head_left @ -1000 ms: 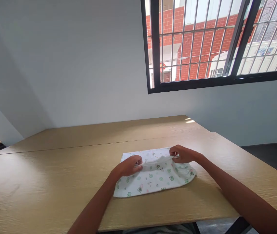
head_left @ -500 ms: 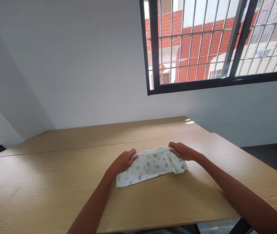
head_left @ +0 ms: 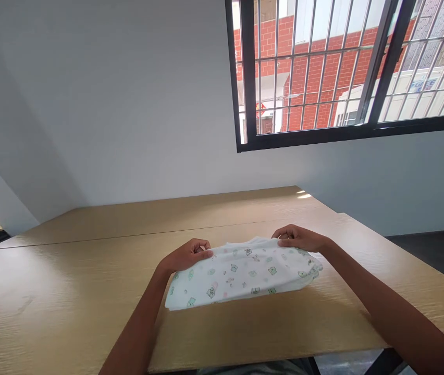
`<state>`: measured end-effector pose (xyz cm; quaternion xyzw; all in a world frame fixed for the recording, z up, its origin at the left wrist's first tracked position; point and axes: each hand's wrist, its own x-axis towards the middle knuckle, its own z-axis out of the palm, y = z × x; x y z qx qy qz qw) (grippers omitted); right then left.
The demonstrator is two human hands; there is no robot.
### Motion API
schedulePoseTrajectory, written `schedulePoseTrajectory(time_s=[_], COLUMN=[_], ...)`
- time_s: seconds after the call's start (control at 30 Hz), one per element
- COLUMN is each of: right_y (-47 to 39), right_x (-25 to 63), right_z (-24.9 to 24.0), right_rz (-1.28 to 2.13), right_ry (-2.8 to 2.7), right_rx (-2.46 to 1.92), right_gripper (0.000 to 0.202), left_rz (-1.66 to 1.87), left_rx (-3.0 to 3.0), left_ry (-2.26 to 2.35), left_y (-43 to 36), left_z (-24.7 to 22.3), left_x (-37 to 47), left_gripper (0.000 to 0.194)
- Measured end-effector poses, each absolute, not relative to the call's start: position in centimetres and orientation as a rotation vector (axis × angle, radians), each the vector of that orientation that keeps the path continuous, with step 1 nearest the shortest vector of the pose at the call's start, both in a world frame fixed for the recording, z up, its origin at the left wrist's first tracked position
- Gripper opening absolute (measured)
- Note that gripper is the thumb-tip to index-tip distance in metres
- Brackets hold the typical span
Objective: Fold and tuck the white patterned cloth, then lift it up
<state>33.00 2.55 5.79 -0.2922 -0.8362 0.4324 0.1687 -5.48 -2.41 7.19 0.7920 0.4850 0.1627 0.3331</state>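
Observation:
A small white cloth (head_left: 241, 276) printed with little green and pink animal figures lies folded on the wooden table (head_left: 69, 291). My left hand (head_left: 186, 254) pinches its far left edge. My right hand (head_left: 298, 238) pinches the far right edge. Both hands hold that far edge a little above the tabletop, so the cloth slopes down toward me, with its near edge resting on the wood.
The table is two light wooden tops joined along a seam, running to a white wall. A barred window (head_left: 347, 73) with a black frame sits above at the right, red brick beyond it. Dark floor (head_left: 436, 255) shows to the right of the table.
The far edge of the cloth went down flat to the table, then rose again in both hands. The cloth now looks wider and closer to me than half a second ago.

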Motion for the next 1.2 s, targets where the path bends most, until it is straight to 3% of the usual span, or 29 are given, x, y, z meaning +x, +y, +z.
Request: schedulePoseTrajectory(time_s=[0.23, 0.43, 0.6, 0.77, 0.97, 1.1, 1.2], right_y=[5.1, 3.6, 1.7, -0.2, -2.7, -3.1, -3.5], right_x=[33.1, 32.2, 31.3, 32.7, 35.3, 36.5, 36.9], right_z=[1.4, 2.7, 4.6, 5.2, 3.0, 1.9, 2.1], right_rz=[0.732, 0.646, 1.133, 0.741, 0.321, 0.332, 0.417], right_ry=[-2.438, -2.427, -2.729, -2.722, -2.679, -2.611, -2.618], right_rx=[-1.074, -0.969, -0.824, -0.932, -0.964, -0.990, -0.949], right_gripper=[0.032, 0.025, 0.036, 0.046, 0.030, 0.035, 0.040], left_rz=[0.324, 0.532, 0.326, 0.250, 0.248, 0.233, 0.221], left_rx=[2.257, 2.435, 2.418, 2.465, 2.400, 2.361, 2.401], left_ry=[1.524, 1.401, 1.077, 1.012, 1.011, 1.003, 0.981], left_y=[-0.2, -0.9, -2.7, -3.3, -3.0, -2.9, -3.0], left_z=[3.6, 3.4, 2.7, 2.3, 2.3, 2.2, 2.3], left_x=[-6.1, -4.0, -0.5, 0.6, 0.3, 0.2, -0.1], left_gripper=[0.021, 0.013, 0.018, 0.030, 0.032, 0.029, 0.038])
